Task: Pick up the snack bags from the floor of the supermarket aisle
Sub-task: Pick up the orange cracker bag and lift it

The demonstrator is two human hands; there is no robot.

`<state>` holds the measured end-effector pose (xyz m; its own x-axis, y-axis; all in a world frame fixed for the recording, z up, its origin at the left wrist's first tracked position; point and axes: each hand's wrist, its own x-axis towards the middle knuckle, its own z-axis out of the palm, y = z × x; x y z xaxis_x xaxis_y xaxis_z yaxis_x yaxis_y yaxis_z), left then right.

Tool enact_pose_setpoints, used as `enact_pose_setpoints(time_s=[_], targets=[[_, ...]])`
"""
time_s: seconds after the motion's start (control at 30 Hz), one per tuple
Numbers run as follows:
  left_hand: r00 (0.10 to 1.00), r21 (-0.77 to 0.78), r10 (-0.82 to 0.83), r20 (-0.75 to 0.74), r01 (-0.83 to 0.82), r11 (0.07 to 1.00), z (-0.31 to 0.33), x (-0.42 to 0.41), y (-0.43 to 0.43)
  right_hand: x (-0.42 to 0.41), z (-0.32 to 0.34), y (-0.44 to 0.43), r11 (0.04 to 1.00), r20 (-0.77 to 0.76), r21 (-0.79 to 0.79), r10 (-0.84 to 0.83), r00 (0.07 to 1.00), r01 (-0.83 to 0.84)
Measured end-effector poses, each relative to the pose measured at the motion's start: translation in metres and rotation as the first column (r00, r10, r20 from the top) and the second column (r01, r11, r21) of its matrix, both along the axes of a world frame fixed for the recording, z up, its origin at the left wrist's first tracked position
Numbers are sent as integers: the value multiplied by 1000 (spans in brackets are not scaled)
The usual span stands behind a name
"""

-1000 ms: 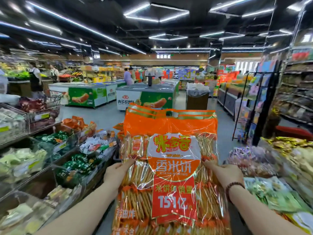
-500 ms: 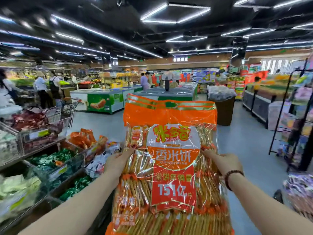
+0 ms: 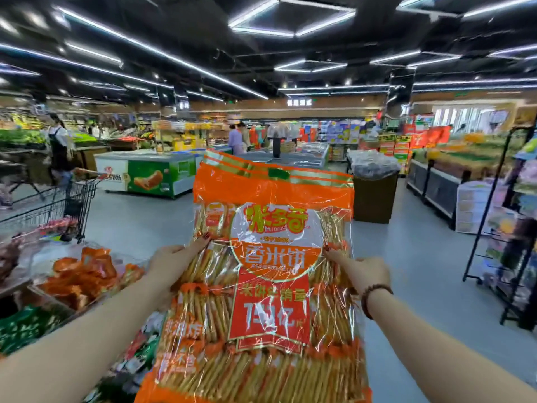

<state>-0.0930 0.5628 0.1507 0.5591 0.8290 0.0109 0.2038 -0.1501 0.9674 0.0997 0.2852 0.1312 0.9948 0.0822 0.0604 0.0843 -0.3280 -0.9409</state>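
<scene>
So the rice cracker bag (image 3: 273, 286) is up off the floor, held upright in the air dead centre, front label facing the camera. It's a big clear pack with an orange band and gold stripes across the top. Below that there's a round white-and-orange logo with Chinese lettering, then a red panel, and rows of long golden crackers show through the plastic.

The left hand (image 3: 171, 261) grips the bag's left edge about halfway up, thumb with a dark red nail laid over the front. The right hand (image 3: 364, 271) pinches the right edge at about the same height, fingers curled onto the plastic, with a brown bead bracelet (image 3: 374, 299) on that wrist. Both arms are stretched out.

Just left of the bag, low down, are display bins of orange snack packets (image 3: 84, 274), with green packets (image 3: 26, 324) further left. Up and left of the bag sits a wire shopping cart (image 3: 58, 210), and beyond that a green-and-white chest freezer (image 3: 148, 175). A person in a dark apron (image 3: 59, 146) stands far left of the bag.

Behind the bag's top right corner is a dark brown stand (image 3: 373, 199) with something wrapped in plastic on top. Well right of the bag there's a black wire rack (image 3: 499, 228) on the grey floor (image 3: 421, 257). Above the bag, strip lights (image 3: 162, 53) run across a black ceiling.
</scene>
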Motion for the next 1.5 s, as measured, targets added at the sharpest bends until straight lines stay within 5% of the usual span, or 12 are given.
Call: enact_pose_setpoints(time_s=[0.6, 0.87, 1.13, 1.3, 1.43, 1.5], targets=[[945, 199, 153, -288, -97, 975, 14, 203, 191, 181, 14, 185, 996, -17, -69, -49, 999, 48], [917, 106, 34, -397, 9, 994, -58, 278, 267, 239, -39, 267, 981, -136, -188, -82, 987, 56], [859, 85, -224, -460, 293, 952, -143, 310, 279, 240, -92, 301, 940, -223, -306, 83, 971, -150], [834, 154, -219, -506, 338, 929, -230, 329, 321, 228, -113, 305, 812, -97, -559, 135, 986, -167], [811, 436, -47, -584, 361, 824, -163, 309, 273, 220, -110, 313, 596, 120, -799, 296, 948, -85], [811, 543, -43, -584, 429, 721, -142, 303, 251, 218, -105, 315, 516, 102, -844, 423, 900, -147]])
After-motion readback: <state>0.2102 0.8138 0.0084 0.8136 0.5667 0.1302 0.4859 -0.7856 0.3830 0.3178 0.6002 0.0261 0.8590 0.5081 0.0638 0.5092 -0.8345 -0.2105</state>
